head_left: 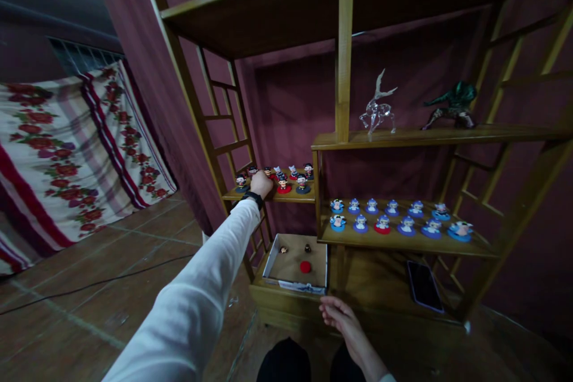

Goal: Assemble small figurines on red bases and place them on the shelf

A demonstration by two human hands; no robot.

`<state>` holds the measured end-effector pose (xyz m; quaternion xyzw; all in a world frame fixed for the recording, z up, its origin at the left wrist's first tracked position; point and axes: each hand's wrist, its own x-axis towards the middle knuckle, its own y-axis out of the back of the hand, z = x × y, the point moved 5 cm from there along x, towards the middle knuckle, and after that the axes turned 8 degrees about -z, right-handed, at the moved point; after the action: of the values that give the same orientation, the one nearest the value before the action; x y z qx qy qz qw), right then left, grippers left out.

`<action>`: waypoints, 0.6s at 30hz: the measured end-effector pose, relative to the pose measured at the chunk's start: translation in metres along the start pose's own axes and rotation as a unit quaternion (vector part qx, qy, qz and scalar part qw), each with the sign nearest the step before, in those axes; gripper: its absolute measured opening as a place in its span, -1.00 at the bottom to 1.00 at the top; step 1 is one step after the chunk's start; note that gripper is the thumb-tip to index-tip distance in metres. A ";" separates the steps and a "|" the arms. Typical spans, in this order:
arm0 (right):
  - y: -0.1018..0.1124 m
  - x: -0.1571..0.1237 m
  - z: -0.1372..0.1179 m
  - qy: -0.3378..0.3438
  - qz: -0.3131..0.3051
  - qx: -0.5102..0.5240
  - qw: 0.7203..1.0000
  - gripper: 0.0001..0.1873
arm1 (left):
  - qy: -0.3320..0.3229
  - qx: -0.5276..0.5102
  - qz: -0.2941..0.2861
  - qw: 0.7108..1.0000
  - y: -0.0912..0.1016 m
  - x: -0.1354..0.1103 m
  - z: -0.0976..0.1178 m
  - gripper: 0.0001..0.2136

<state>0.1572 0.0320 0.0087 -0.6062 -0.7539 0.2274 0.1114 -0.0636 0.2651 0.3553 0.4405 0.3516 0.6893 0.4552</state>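
Observation:
My left hand (261, 184) reaches out to the left shelf, in among small black-haired figurines on round bases. Its fingers are curled closed and turned away from me, so what they hold is hidden. Just left of it stands a figurine on a dark base (242, 184); to its right are a figurine on a red base (283, 185) and another on a dark base (302, 185). My right hand (341, 316) hangs open, fingers stretched, just before the cardboard box (273, 271). Inside that box lie a red disc (305, 267) and two small figurine pieces (307, 248).
Two rows of mostly blue and purple figurines (406, 225) stand on the right shelf. Above them are a clear deer ornament (378, 112) and a dark green figure (454, 104). A phone (424, 286) lies on the bottom board. A black cable (102, 280) crosses the floor.

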 end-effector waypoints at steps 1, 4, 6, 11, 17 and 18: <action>0.000 0.000 0.001 0.001 -0.001 -0.002 1.000 -0.59 | -0.021 0.011 -0.011 1.000 -0.001 -0.003 0.002 -0.74; 0.001 0.001 0.003 0.005 -0.002 -0.009 1.000 -0.58 | -0.043 0.024 -0.022 0.999 -0.004 -0.010 0.004 -0.75; 0.001 0.001 0.003 0.003 0.003 -0.012 1.000 -0.58 | -0.042 0.032 -0.019 0.998 -0.005 -0.013 0.003 -0.74; 0.002 0.000 0.003 0.005 0.015 -0.013 1.000 -0.58 | -0.029 0.039 -0.014 0.999 -0.004 -0.013 0.000 -0.72; 0.005 -0.001 0.006 0.017 0.019 -0.017 1.000 -0.57 | -0.041 0.053 -0.010 0.998 -0.004 -0.009 -0.001 -0.73; 0.006 0.000 0.007 0.019 0.017 -0.018 1.000 -0.57 | -0.036 0.053 -0.009 0.998 -0.004 -0.010 -0.001 -0.72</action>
<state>0.1594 0.0312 0.0000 -0.6250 -0.7452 0.2042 0.1115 -0.0613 0.2574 0.3484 0.4850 0.3748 0.6498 0.4496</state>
